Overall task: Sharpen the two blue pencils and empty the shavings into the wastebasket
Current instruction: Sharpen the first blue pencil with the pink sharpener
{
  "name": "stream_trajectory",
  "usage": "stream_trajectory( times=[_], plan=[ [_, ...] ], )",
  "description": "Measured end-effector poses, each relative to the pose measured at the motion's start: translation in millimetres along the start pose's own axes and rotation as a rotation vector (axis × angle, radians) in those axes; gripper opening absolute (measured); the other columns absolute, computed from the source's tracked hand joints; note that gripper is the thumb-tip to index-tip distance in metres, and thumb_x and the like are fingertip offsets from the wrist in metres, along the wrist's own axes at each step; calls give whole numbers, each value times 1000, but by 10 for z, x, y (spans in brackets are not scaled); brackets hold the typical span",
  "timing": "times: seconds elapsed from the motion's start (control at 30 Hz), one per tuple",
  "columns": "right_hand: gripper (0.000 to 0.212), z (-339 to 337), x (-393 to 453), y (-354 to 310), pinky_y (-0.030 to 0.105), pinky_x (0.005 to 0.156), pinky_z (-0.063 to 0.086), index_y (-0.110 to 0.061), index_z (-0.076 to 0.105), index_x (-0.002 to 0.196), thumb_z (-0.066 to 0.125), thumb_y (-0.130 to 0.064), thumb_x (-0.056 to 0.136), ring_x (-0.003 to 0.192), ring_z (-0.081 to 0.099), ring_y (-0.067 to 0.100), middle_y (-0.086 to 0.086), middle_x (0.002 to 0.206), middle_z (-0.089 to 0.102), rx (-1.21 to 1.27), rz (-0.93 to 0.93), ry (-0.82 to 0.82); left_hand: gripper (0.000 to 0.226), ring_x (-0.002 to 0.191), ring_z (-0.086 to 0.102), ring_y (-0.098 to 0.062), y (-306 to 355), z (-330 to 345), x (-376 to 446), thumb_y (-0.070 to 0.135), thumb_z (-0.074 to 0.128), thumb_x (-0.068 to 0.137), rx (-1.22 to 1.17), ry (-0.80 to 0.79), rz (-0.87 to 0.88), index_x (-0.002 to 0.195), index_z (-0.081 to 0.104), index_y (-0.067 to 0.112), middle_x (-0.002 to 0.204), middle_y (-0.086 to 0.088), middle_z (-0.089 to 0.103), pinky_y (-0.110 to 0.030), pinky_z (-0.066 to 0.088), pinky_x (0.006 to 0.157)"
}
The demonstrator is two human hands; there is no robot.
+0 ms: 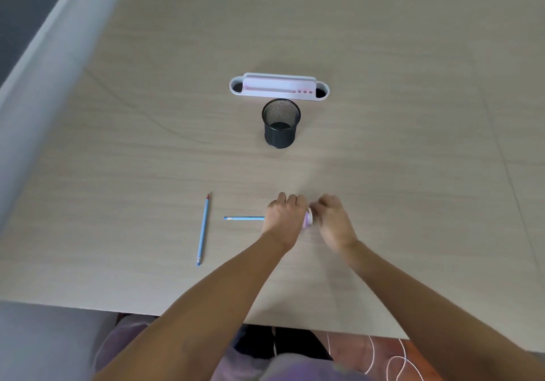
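Your left hand point(284, 217) curls round one blue pencil point(244, 218), which lies level and points left, its far end hidden under your fingers. Your right hand point(331, 218) is blurred; its fingers curl at the pink-and-white sharpener point(308, 219) held between both hands, just above the desk point(413, 174). The second pencil point(203, 229) lies loose on the desk to the left, nearly upright in view, red tip away from you. The black mesh wastebasket point(281, 123) stands well beyond your hands, with a white holder point(278, 88) just behind it.
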State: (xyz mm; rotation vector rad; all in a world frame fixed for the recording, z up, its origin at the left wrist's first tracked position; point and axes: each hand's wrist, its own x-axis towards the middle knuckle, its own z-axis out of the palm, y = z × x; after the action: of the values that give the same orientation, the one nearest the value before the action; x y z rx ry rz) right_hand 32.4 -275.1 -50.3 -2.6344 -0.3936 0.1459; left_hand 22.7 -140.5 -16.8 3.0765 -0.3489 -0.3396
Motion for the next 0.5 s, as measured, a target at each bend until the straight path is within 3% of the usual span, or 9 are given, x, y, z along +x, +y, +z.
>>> stream_trajectory(
  times=[0.07,0.13,0.2,0.27,0.33,0.4,0.5],
  plan=[
    [27,109,-337,-36,26,60,37,-14,67,69,65,12,65,63,47,23,4,64,53,24,13,-9,54,47,49,-14,9,31,7,22,87,18,4,-15,-14,61,54,19,48,6,52,-21,17,41],
    [14,73,-644,-119,19,66,37,-13,67,78,55,-9,84,72,44,17,1,73,54,139,44,26,55,47,47,-14,2,31,25,21,88,18,21,-28,-10,62,54,18,49,5,51,-21,16,42],
    [25,-84,-757,-203,8,73,34,-12,66,83,43,-22,89,78,43,13,-3,78,52,246,61,59,54,48,48,-15,0,46,29,20,87,20,12,-11,4,63,54,17,50,4,52,-20,18,41],
    [25,-225,-724,-197,6,76,32,-10,64,85,42,-20,90,79,43,14,-1,80,53,240,-12,81,51,53,52,-16,0,9,-2,18,85,27,50,-21,12,68,56,16,54,4,56,-20,22,41],
    [22,-291,-677,-140,12,74,37,-8,64,86,44,-18,91,79,44,16,4,80,56,196,-100,83,41,60,56,-18,25,73,12,19,83,43,11,-1,35,75,57,14,61,1,60,-22,29,44],
    [19,-298,-644,-96,19,70,42,-7,64,86,47,-14,91,78,47,16,5,81,56,188,-130,146,42,55,55,-18,29,58,-8,21,83,37,-8,8,43,69,57,14,55,2,58,-20,30,41],
    [9,-327,-326,-167,16,68,38,-6,66,85,57,-5,87,78,49,15,5,82,57,170,-64,264,50,51,55,-17,-23,32,27,19,84,22,3,45,33,64,56,16,52,3,56,-17,30,40]
  ],
)
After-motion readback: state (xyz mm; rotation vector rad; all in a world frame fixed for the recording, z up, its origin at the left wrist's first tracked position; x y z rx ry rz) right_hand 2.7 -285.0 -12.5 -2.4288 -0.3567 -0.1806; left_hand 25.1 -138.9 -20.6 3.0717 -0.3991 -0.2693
